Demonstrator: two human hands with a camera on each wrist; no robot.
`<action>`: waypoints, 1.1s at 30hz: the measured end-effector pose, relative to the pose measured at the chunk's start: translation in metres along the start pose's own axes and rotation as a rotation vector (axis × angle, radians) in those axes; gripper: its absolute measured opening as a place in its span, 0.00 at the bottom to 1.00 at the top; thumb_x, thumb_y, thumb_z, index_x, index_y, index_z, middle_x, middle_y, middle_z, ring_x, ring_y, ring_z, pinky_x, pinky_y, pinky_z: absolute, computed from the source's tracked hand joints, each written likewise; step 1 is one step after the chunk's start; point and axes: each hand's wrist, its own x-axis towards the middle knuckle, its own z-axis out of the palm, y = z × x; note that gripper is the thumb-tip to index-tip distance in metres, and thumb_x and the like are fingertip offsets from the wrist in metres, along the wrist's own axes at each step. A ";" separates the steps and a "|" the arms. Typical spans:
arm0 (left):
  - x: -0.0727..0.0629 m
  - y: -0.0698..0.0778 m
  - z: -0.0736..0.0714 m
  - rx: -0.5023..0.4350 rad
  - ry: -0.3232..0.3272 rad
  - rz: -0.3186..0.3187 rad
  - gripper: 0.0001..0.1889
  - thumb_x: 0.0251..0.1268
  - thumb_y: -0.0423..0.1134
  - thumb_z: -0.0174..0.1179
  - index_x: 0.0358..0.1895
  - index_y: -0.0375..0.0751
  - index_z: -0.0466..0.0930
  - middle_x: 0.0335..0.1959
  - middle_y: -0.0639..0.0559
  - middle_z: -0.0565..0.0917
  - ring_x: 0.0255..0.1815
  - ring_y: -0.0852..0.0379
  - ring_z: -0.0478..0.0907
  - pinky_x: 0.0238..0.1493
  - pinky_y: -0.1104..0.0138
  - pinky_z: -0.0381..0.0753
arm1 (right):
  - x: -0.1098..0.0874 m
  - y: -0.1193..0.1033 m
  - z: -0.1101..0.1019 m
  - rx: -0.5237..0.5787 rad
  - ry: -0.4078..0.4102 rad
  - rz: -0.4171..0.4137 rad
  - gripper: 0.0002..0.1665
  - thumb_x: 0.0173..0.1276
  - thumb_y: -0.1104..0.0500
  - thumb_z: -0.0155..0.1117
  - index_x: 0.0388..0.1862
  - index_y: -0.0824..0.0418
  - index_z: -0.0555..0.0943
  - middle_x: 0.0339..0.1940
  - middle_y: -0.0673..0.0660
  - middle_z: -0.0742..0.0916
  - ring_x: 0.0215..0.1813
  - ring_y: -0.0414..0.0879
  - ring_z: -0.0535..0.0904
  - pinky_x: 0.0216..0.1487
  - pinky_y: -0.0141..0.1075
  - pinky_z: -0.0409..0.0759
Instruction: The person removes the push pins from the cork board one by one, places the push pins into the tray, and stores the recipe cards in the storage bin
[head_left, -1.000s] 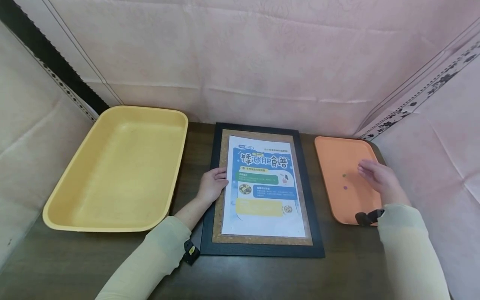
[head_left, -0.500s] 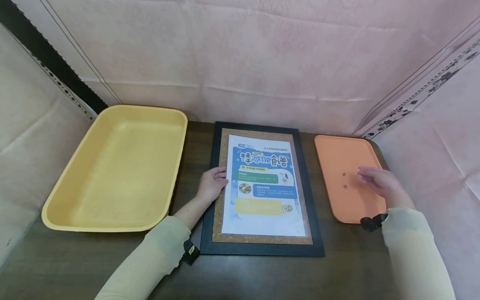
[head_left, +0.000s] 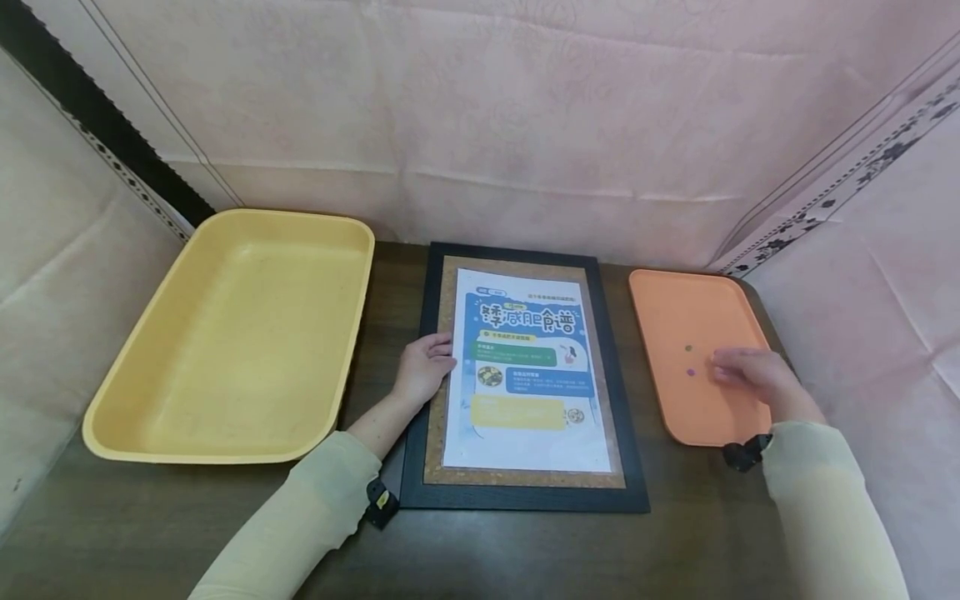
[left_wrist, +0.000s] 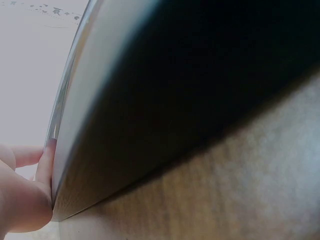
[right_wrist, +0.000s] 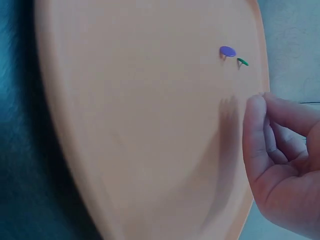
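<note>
A corkboard in a black frame [head_left: 637, 467] lies mid-table, with a printed sheet [head_left: 495, 454] on it. My left hand [head_left: 423, 367] rests at the board's left side, its fingers on the sheet's left edge. The left wrist view looks along the frame's dark side [left_wrist: 165, 115]. On the orange tray [head_left: 690, 308] are two thumbtacks, one purple [right_wrist: 227, 51], one green [right_wrist: 243, 62]. My right hand [head_left: 753, 375] is over the tray's right part, a little right of the tacks. Its thumb and fingertips are close together, with nothing visible between them.
To the left stands a large yellow tub [head_left: 217, 342], close to my left forearm. A pale cloth [head_left: 525, 108] hangs behind the table and down both sides. The brown tabletop [head_left: 487, 550] shows in front of the board.
My right hand shifts slightly to the right and then toward me over the orange tray, its thumb and fingers closer together. My left hand, the board and the tacks stay put.
</note>
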 end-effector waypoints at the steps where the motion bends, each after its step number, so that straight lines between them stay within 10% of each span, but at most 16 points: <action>1: 0.000 0.000 0.000 0.000 -0.001 0.001 0.21 0.66 0.32 0.54 0.63 0.38 0.69 0.54 0.43 0.81 0.57 0.50 0.78 0.57 0.58 0.77 | 0.001 0.001 0.000 -0.018 -0.002 -0.005 0.14 0.68 0.58 0.58 0.24 0.45 0.84 0.26 0.44 0.87 0.32 0.35 0.85 0.40 0.29 0.83; 16: -0.001 0.001 0.001 0.007 0.001 0.010 0.22 0.66 0.32 0.54 0.63 0.38 0.69 0.54 0.43 0.81 0.57 0.50 0.78 0.57 0.59 0.77 | 0.009 0.007 0.004 -0.392 0.115 -0.046 0.13 0.67 0.58 0.59 0.44 0.66 0.81 0.23 0.43 0.85 0.28 0.37 0.83 0.38 0.33 0.84; 33: -0.002 0.001 0.001 -0.003 0.006 -0.007 0.22 0.66 0.32 0.54 0.63 0.39 0.69 0.55 0.43 0.80 0.57 0.49 0.77 0.58 0.58 0.77 | 0.003 0.009 0.007 -0.361 0.097 -0.057 0.17 0.68 0.59 0.58 0.48 0.71 0.77 0.23 0.44 0.85 0.28 0.37 0.84 0.38 0.32 0.84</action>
